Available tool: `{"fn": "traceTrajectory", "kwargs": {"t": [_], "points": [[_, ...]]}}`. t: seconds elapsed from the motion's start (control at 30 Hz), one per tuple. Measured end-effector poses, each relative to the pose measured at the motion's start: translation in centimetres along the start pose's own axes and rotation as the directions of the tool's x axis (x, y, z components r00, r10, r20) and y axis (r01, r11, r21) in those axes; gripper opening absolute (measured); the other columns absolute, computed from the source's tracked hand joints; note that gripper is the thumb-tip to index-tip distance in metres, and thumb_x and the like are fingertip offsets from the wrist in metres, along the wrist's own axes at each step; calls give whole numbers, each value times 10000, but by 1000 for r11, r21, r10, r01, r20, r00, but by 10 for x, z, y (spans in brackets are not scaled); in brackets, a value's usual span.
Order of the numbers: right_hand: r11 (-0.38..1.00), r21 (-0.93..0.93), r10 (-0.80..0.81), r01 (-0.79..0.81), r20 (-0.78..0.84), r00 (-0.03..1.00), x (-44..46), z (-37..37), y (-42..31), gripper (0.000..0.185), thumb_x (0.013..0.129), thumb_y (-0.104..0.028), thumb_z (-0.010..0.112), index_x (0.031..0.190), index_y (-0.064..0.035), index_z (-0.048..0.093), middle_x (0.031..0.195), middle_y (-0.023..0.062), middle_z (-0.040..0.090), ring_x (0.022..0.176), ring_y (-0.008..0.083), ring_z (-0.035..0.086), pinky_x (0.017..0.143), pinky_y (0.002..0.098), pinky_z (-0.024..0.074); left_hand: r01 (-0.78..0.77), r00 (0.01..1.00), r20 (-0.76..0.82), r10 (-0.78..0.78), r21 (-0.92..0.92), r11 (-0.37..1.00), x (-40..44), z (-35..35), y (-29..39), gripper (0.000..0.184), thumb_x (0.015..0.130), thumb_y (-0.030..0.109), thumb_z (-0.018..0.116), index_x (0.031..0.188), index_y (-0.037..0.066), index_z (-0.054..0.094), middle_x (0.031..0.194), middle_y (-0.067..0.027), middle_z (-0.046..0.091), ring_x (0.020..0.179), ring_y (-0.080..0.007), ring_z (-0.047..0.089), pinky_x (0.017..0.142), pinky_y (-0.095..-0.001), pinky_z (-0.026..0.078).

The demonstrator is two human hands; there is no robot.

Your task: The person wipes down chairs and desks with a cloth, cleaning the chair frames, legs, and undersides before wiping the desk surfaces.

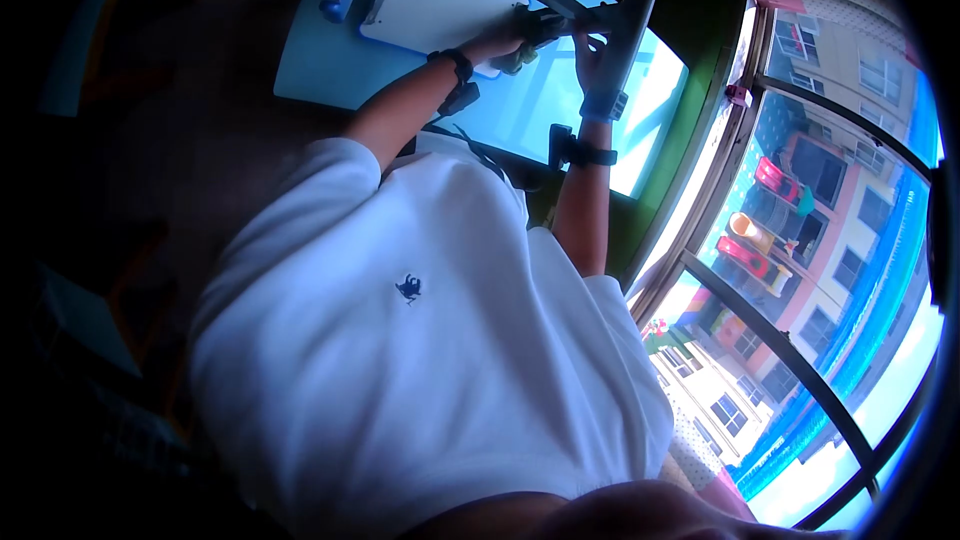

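Note:
A white board with a blue rim lies on a light-blue tabletop. Beside and over it runs a grey tubular frame with end caps. My left hand is at the board's right end, close to the frame's bar. Its fingers are bent and in shadow, against a crumpled yellow-green thing that I cannot name surely. My right hand is closed at the frame's right leg, partly hidden behind it. Both wrists wear black bands, each with a small dark device.
A window with dark bars fills the right side, beyond a green ledge. Dim furniture stands at the left, mostly lost in darkness. Dark straps or cables hang between my body and the table edge.

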State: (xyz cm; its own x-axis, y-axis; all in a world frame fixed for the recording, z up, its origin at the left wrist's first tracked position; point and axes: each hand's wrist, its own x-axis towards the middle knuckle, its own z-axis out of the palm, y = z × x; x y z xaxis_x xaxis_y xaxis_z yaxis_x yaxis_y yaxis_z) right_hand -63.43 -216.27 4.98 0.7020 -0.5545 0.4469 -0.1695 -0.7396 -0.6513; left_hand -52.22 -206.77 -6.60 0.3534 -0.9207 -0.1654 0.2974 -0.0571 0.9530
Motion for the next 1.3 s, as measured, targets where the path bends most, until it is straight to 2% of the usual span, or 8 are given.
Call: {"fn": "traceTrajectory", "kwargs": {"t": [0.13, 0.27, 0.43, 0.53, 0.6, 0.73, 0.83, 1.3], "points": [[994, 6, 107, -107, 55, 993, 3, 0, 2, 423, 763, -34, 771, 1131, -9, 564, 1043, 132, 646, 921, 256, 680, 663, 332, 611, 71, 997, 21, -68, -160, 985, -6, 7, 21, 311, 966, 288, 512, 1202, 85, 522, 878, -82, 657, 800, -140, 674, 744, -261, 536], [999, -3, 50, -50, 92, 995, 10, -5, -5, 440, 726, -2, 790, 1106, -18, 569, 1008, 119, 648, 915, 260, 682, 695, 348, 606, -189, 925, -180, 333, 542, 819, 2, 17, -13, 373, 896, 84, 495, 1259, 4, 470, 1142, -193, 610, 1045, -309, 624, 907, -391, 501], [999, -15, 37, -36, 70, 997, 16, 2, -8, 404, 777, -34, 766, 1121, -52, 554, 1057, 125, 609, 1040, 243, 603, 958, 455, 498, -281, 925, -14, 379, 644, 712, 10, -2, -34, 396, 858, 26, 537, 1251, 59, 503, 1156, -199, 589, 1069, -367, 594, 949, -431, 469], [859, 404, 266, -315, 174, 948, 18, 3, -16, 345, 792, -6, 738, 1081, -57, 556, 1011, 103, 618, 1017, 223, 606, 967, 433, 484, -171, 971, -2, 239, 694, 700, -1, -22, -53, 351, 846, 25, 574, 1192, 84, 560, 1186, -170, 570, 1103, -344, 574, 930, -430, 479], [823, 273, 495, -497, 81, 865, 21, 6, -33, 286, 811, 39, 688, 1043, -64, 558, 981, 86, 623, 989, 209, 612, 949, 402, 486, -276, 919, 217, 329, 950, 145, -20, -46, -64, 297, 894, 103, 562, 1187, 54, 579, 1205, -171, 567, 1067, -365, 580, 911, -420, 492], [857, 183, 469, -481, 106, 877, 23, 8, -26, 257, 832, 73, 634, 1033, -67, 559, 983, 84, 621, 974, 193, 616, 921, 388, 500, -212, 966, 161, 203, 941, 262, -52, -74, -118, 373, 894, 124, 549, 1263, 66, 547, 1300, -172, 495, 1189, -357, 502, 983, -432, 442], [845, 298, 431, -444, 112, 895, 18, 13, -10, 262, 834, 81, 626, 1036, -73, 562, 992, 82, 617, 967, 195, 622, 900, 377, 515, -307, 922, 286, 262, 951, 42, -81, -69, -118, 437, 873, 96, 526, 1309, 80, 525, 1370, -194, 420, 1314, -367, 367, 1092, -515, 281], [720, 560, 404, -410, 143, 904, 3, 31, 33, 359, 834, 140, 572, 1103, -91, 517, 1076, 74, 598, 1044, 182, 598, 912, 339, 503, 119, 845, -143, 515, 990, 78, 60, -119, -125, 511, 773, 190, 611, 1277, 129, 554, 1367, -146, 485, 1302, -356, 401, 993, -611, 314]]}}
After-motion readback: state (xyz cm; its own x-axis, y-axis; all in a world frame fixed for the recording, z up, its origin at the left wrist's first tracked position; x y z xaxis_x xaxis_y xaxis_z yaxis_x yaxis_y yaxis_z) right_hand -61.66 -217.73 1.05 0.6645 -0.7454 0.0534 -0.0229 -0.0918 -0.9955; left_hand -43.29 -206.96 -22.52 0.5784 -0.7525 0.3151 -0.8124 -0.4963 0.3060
